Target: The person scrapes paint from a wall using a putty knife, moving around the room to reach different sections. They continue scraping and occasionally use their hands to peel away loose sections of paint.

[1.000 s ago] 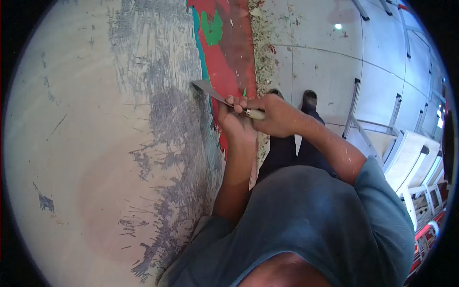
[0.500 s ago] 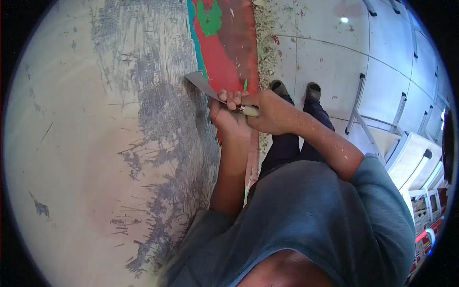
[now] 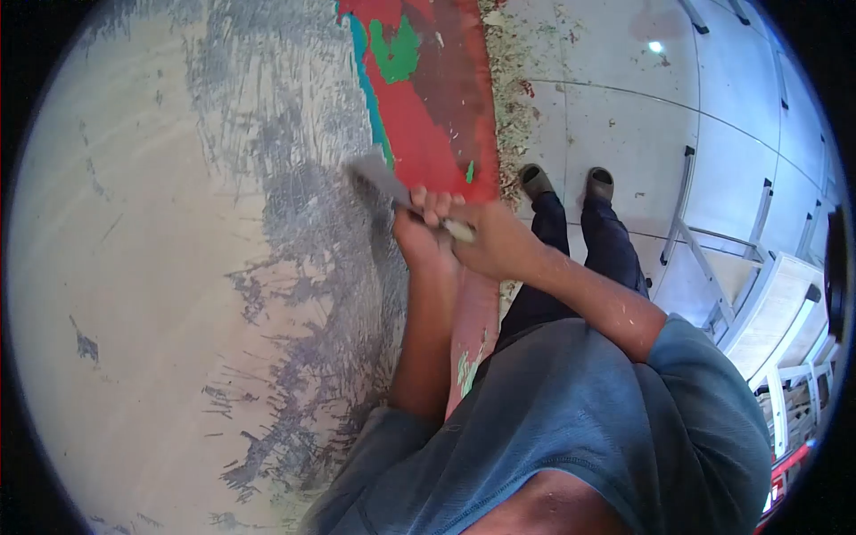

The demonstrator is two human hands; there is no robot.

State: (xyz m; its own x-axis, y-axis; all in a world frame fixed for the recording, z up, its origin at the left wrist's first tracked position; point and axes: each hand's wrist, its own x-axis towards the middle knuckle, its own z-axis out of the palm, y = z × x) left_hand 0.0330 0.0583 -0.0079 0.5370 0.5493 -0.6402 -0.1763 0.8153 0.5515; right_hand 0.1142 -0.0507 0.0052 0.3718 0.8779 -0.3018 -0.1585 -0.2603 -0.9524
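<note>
- At our far left lies a pale surface (image 3: 134, 241), giving way to a scratched grey band (image 3: 294, 201).
- Over that band's right side we have the scraper's blade (image 3: 381, 178), blurred; we can't tell whether its edge touches. The scraper's long axis slants from blade at upper left to handle at lower right, so the blade lies beyond our fingers, up and to the left.
- Just beside the blade runs a teal strip (image 3: 370, 102), then a red area (image 3: 419, 134) with a green patch (image 3: 395, 51).
- Our left hand (image 3: 421, 242) is the nearer one to the blade, partly closed, fingers curled over the scraper where blade meets handle.
- Our right hand (image 3: 499, 239) is farther back, closed around the pale handle (image 3: 459, 231), close against the left.
- Beyond the red area, flakes (image 3: 513, 125) litter the floor (image 3: 624, 116), near our shoes (image 3: 600, 184).
- At far right stand metal frames (image 3: 704, 267), well apart from our hands.
</note>
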